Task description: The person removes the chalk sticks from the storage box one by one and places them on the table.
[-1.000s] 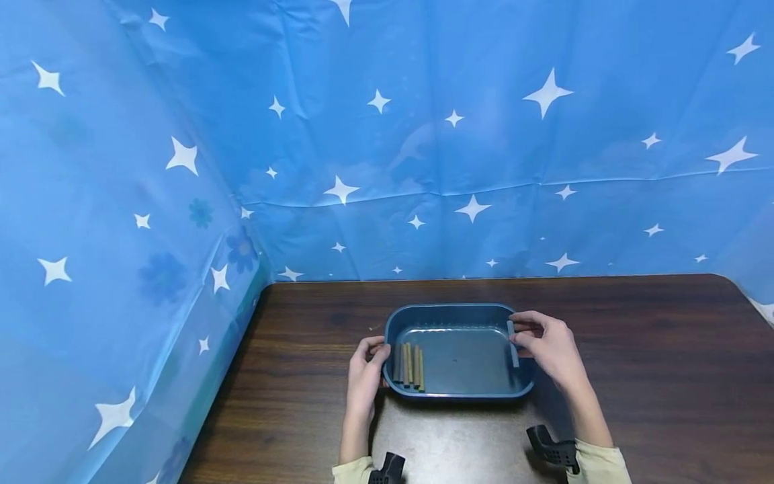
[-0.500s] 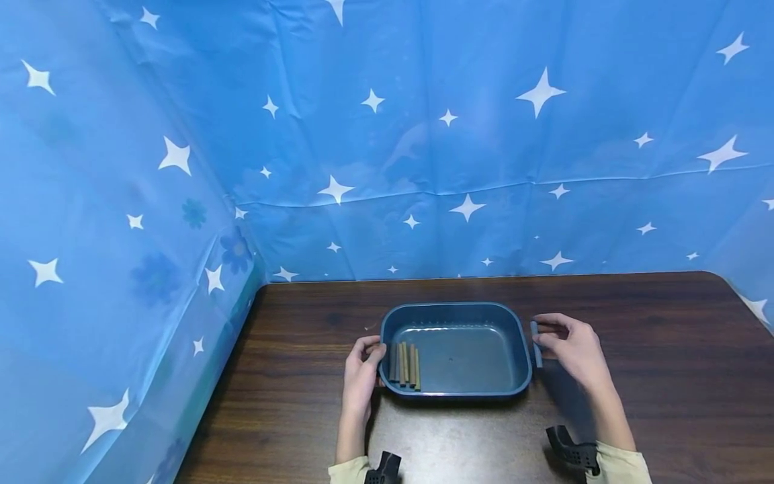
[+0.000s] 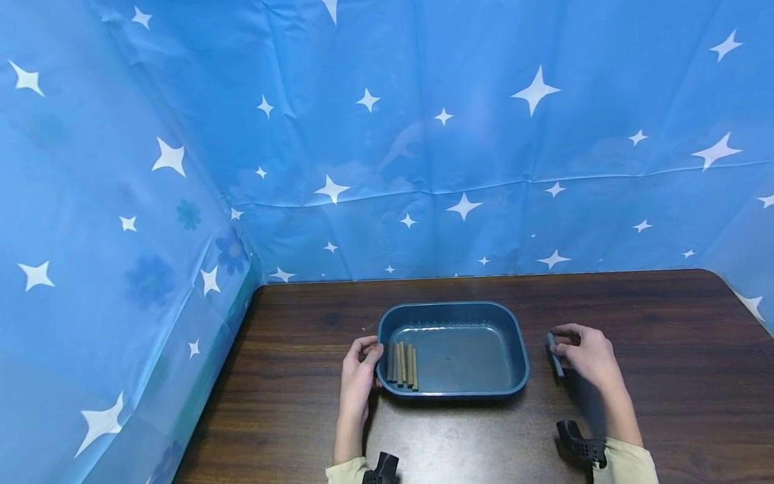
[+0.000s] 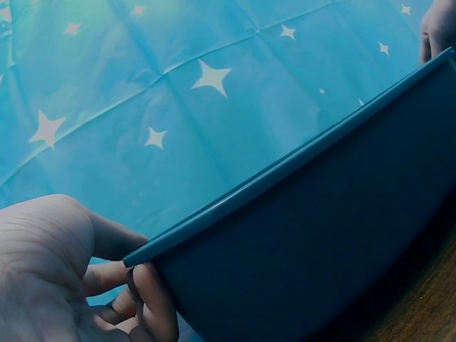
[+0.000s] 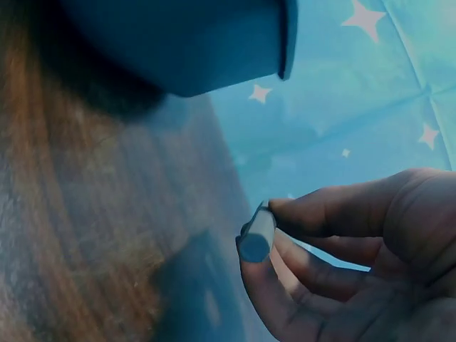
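Observation:
A dark blue rectangular plastic tub point(image 3: 520, 349) stands on the table. My left hand point(image 3: 357, 376) grips its left rim, and the left wrist view shows thumb and fingers on either side of the edge. Inside the tub at the left, several thin sticks point(image 3: 406, 366), grey and olive-brown, lie side by side. To the right of the tub, my right hand point(image 3: 592, 356) pinches a slim grey-blue stick point(image 5: 258, 239) between thumb and fingers. That stick slants close over the tabletop, its near end pointing towards me and slightly right.
The dark wood-grain table point(image 3: 683, 349) extends to both sides of the tub. A blue curtain point(image 3: 423, 154) with white stars hangs behind and at the left. Each wrist wears a black camera mount, such as the right one point(image 3: 580, 444).
My right hand has carried the grey-blue stick from over the tub's right rim out to the right and down towards the table. The left hand keeps its grip on the tub.

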### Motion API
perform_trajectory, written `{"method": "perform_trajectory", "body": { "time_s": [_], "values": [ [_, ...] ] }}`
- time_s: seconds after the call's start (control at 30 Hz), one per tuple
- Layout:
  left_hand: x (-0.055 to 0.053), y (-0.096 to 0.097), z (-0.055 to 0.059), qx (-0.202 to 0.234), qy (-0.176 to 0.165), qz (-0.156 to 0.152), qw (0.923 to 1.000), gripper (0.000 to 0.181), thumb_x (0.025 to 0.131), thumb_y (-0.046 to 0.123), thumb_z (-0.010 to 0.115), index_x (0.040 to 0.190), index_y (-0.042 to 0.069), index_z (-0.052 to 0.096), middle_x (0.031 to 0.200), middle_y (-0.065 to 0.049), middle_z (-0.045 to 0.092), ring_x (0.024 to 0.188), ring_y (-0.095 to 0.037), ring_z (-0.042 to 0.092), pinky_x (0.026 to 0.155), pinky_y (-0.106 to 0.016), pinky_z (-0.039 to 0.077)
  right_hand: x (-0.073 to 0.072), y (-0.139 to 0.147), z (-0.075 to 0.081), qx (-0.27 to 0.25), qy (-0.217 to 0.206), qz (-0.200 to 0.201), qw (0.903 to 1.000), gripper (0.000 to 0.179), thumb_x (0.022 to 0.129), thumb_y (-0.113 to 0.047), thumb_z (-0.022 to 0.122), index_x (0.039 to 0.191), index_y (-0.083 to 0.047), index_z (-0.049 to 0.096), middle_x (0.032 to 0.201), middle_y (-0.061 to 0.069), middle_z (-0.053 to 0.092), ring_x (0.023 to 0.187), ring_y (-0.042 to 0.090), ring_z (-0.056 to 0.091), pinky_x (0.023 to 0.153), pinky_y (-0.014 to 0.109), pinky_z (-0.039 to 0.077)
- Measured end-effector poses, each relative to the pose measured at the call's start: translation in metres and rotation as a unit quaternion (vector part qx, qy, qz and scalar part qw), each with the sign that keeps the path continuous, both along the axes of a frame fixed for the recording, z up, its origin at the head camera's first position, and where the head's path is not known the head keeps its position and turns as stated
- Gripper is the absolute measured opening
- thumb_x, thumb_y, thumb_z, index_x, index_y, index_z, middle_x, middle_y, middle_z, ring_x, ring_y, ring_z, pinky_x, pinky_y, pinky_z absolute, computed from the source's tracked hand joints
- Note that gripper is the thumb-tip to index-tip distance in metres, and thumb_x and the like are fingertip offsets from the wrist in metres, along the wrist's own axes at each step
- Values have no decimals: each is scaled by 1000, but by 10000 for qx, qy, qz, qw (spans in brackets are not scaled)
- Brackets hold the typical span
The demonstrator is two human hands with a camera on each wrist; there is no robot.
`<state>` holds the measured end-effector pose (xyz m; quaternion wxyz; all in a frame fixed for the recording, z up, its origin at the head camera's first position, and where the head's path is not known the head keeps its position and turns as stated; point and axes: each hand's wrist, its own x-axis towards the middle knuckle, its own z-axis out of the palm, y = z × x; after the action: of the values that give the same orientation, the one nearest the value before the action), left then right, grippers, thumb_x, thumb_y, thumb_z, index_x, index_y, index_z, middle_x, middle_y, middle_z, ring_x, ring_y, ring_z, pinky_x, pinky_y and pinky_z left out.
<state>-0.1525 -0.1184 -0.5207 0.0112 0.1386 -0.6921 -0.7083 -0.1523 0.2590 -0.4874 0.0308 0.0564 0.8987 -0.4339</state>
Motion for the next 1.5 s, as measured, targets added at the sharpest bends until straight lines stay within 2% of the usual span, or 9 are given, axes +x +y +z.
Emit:
{"method": "perform_trajectory", "body": {
  "time_s": [0.23,0.5,0.7,1.13,1.33,1.5],
  "values": [
    [3,-1,2,-26,60,-33,10000,34,102,13,60,130,-6,59,104,-7,59,70,-15,53,48,-22,45,-5,1,-8,638,-87,-182,9978,35,95,5,61,126,19,58,106,32,68,86,36,66,67,44,53],
    [4,-1,2,-23,94,-67,9999,35,103,15,60,131,-6,59,106,-8,60,69,-14,53,48,-22,45,-6,-1,-12,1077,-210,-176,9938,36,95,4,63,126,19,57,110,36,63,89,42,60,71,50,52],
    [3,-1,2,-24,123,-67,9999,35,103,15,60,131,-7,58,105,-7,60,69,-15,53,48,-22,46,-6,-1,-12,1198,-358,-231,9919,35,94,2,64,124,20,57,116,39,61,99,50,59,74,54,54],
    [2,-1,2,-79,118,-46,9999,34,102,12,60,128,-9,58,102,-7,60,70,-15,53,49,-23,45,-5,0,-10,1202,-384,-212,9918,35,95,0,67,122,20,58,106,37,63,84,41,62,65,46,54],
    [3,0,3,-96,185,-44,9998,35,102,15,60,130,-7,58,106,-10,61,71,-15,54,50,-23,45,-7,1,-9,1201,-426,-256,9915,32,97,-3,64,120,19,59,107,36,64,89,43,61,69,51,54],
    [4,1,4,-61,172,-23,9998,34,101,14,61,129,-6,59,106,-12,61,71,-15,54,50,-22,45,-3,1,-3,1199,-115,-321,9922,33,101,-9,61,119,19,60,107,35,65,88,42,63,69,52,53]
  ]
}}
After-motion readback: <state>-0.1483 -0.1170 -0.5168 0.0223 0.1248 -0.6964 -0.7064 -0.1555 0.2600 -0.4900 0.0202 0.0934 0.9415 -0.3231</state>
